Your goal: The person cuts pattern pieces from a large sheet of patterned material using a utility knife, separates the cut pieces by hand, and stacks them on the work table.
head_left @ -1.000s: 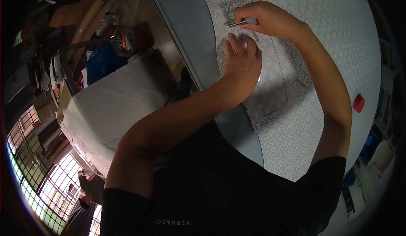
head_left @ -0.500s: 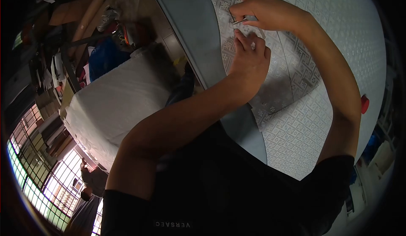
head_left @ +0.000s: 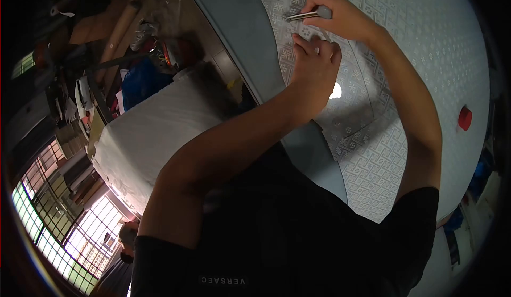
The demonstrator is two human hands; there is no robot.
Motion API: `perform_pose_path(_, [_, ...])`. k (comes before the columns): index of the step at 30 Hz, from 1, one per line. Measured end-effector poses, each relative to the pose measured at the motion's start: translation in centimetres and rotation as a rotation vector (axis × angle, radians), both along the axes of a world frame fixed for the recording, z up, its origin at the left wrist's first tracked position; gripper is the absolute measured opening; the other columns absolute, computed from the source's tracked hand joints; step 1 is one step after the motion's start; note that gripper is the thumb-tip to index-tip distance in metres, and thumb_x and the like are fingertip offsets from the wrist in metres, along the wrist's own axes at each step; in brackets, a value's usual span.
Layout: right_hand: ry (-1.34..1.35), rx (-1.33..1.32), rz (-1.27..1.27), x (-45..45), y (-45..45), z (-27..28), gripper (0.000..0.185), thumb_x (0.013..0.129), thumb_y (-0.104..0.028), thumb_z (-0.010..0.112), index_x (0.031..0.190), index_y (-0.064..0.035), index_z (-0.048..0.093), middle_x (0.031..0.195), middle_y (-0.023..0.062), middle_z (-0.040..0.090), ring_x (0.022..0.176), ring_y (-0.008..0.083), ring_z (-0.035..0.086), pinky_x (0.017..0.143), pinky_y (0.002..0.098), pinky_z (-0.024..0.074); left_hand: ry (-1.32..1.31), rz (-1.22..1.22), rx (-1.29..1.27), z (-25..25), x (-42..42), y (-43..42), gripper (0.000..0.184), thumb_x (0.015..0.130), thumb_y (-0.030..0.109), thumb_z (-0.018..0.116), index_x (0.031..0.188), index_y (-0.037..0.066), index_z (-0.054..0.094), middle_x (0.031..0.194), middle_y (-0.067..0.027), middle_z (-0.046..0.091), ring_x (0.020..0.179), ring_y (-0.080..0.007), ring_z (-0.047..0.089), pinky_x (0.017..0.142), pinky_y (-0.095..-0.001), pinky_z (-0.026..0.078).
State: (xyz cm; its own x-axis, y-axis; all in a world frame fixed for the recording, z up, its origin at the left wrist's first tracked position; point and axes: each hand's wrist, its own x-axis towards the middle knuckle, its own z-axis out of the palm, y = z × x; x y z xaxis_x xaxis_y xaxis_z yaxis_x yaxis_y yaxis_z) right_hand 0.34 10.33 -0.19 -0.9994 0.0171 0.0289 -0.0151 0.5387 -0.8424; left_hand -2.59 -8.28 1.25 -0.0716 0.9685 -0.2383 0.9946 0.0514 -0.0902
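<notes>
Head view: two-pronged metal tool (head_left: 302, 15) shifts cornerward on patterned fabric (head_left: 354, 79)

Gripped by the right hand (head_left: 345, 15), its tips now sit farther from the left hand (head_left: 315, 68), suggesting a new working spot. Left fingers bend over the fabric; cannot tell if they hold anything.

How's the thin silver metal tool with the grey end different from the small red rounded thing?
The silver metal tool is long and thin, while the red rounded thing is short and chunky. The right hand grips the tool; no hand touches the red thing. Both look small beside the pale patterned sheet.
</notes>
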Motion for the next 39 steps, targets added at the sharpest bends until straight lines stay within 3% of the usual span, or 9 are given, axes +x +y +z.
perform_pose_path(2, [0.074, -0.058, -0.469, 3.6, -0.5, 0.1, 0.013, 0.093, -0.008, 0.073, 0.102, -0.0033, 0.065, 0.098, 0.0045, 0.071, 0.093, 0.0126, 0.065, 0.088, 0.0294, 0.0498, -0.019, -0.016, -0.020, 0.3, -0.2, 0.1, 0.103, 0.073, 0.053, 0.084, 0.151, 0.004, 0.037, 0.135, -0.0280, 0.045, 0.121, -0.0582, 0.049, 0.102, -0.0617, 0.044])
perform_pose_path(3, [0.069, -0.045, -0.495, 5.7, -0.7, 0.0, 0.013, 0.093, -0.008, 0.073, 0.102, -0.0033, 0.065, 0.098, 0.0045, 0.071, 0.093, 0.0126, 0.065, 0.088, 0.0294, 0.0498, -0.027, -0.043, -0.009, 0.5, -0.2, 0.4, 0.103, 0.073, 0.053, 0.084, 0.151, 0.004, 0.037, 0.135, -0.0280, 0.045, 0.121, -0.0582, 0.049, 0.102, -0.0617, 0.044])
perform_pose_path(5, [0.081, -0.040, -0.903, 11.0, -2.2, 0.0, 0.023, 0.090, -0.014, 0.077, 0.108, -0.0049, 0.065, 0.096, 0.0020, 0.068, 0.094, 0.0128, 0.062, 0.087, 0.0291, 0.0496, 0.065, -0.017, -0.079, 0.8, 0.3, 0.8, 0.101, 0.073, 0.052, 0.084, 0.152, 0.008, 0.039, 0.136, -0.0260, 0.046, 0.124, -0.0552, 0.047, 0.102, -0.0612, 0.043])
perform_pose_path(9, [-0.030, -0.020, -1.132, 20.0, -9.2, 1.9, 0.022, 0.090, -0.012, 0.077, 0.106, -0.0036, 0.064, 0.096, 0.0032, 0.068, 0.092, 0.0141, 0.062, 0.087, 0.0289, 0.0496, -0.074, -0.151, -0.192, -0.5, -0.1, 2.8, 0.090, 0.074, 0.051, 0.084, 0.139, -0.002, 0.053, 0.140, -0.0238, 0.047, 0.132, -0.0483, 0.043, 0.104, -0.0598, 0.043])
perform_pose_path(13, [-0.244, 0.058, -0.995, 23.8, -18.1, 5.1, 0.019, 0.091, -0.007, 0.075, 0.105, -0.0041, 0.062, 0.097, 0.0057, 0.071, 0.095, 0.0160, 0.068, 0.087, 0.0290, 0.0516, -0.075, -0.235, -0.086, 0.5, -0.2, 3.2, 0.087, 0.073, 0.051, 0.085, 0.132, -0.006, 0.058, 0.140, -0.0242, 0.048, 0.129, -0.0486, 0.046, 0.102, -0.0593, 0.046])
perform_pose_path(15, [-0.347, 0.003, -0.930, 23.6, -21.2, 6.0, 0.018, 0.091, -0.007, 0.075, 0.104, -0.0044, 0.061, 0.098, 0.0087, 0.073, 0.094, 0.0213, 0.071, 0.083, 0.0323, 0.0549, -0.151, -0.217, -0.320, 1.3, -0.3, 4.2, 0.104, 0.074, 0.049, 0.083, 0.150, -0.007, 0.039, 0.156, -0.0340, 0.029, 0.138, -0.0629, 0.034, 0.107, -0.0654, 0.039])
perform_pose_path(18, [-0.391, 0.076, -0.937, 23.2, -23.8, 5.8, 0.019, 0.089, -0.005, 0.074, 0.104, -0.0043, 0.061, 0.100, 0.0111, 0.074, 0.093, 0.0271, 0.073, 0.080, 0.0363, 0.0572, -0.110, -0.253, -0.245, 1.7, 0.1, 3.4, 0.117, 0.070, 0.058, 0.085, 0.153, -0.006, 0.032, 0.157, -0.0359, 0.027, 0.137, -0.0653, 0.033, 0.105, -0.0647, 0.043])
perform_pose_path(24, [-0.429, 0.204, -0.914, 23.2, -25.6, 5.7, 0.019, 0.088, -0.008, 0.072, 0.104, -0.0063, 0.062, 0.097, 0.0129, 0.073, 0.090, 0.0327, 0.071, 0.077, 0.0397, 0.0561, -0.072, -0.245, -0.210, 1.4, 0.6, 2.8, 0.133, 0.062, 0.065, 0.087, 0.157, -0.002, 0.022, 0.156, -0.0374, 0.028, 0.136, -0.0673, 0.033, 0.106, -0.0635, 0.043])
perform_pose_path(39, [-0.467, 0.336, -0.860, 23.0, -25.5, 6.2, 0.019, 0.086, -0.007, 0.072, 0.101, -0.0052, 0.061, 0.090, 0.0149, 0.071, 0.082, 0.0366, 0.069, 0.070, 0.0425, 0.0543, -0.014, -0.236, -0.273, 1.9, 1.0, 3.1, 0.136, 0.065, 0.068, 0.085, 0.161, 0.002, 0.015, 0.159, -0.0350, 0.023, 0.137, -0.0662, 0.032, 0.104, -0.0583, 0.046])
